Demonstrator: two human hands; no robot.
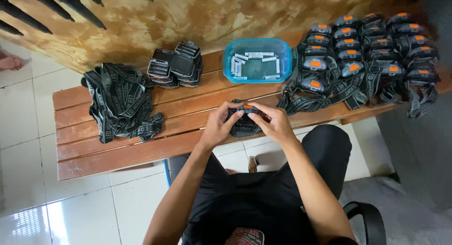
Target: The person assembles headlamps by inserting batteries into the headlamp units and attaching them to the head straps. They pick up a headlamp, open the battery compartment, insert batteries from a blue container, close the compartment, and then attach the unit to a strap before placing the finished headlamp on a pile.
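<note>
While fingers curl inward, both hands clasp 1 headlamp.

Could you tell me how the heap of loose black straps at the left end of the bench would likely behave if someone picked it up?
The straps would probably be floppy: they lie in slack, tangled loops. They would likely come up as a clump, since the bands cross over one another. Some ends droop toward the bench edge, so loops may trail or snag.

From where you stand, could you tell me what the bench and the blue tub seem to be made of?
The bench looks like varnished wood: reddish slats with visible grain and gaps. The blue tub looks like translucent plastic: its contents and the slats show faintly through the glossy walls.
</note>
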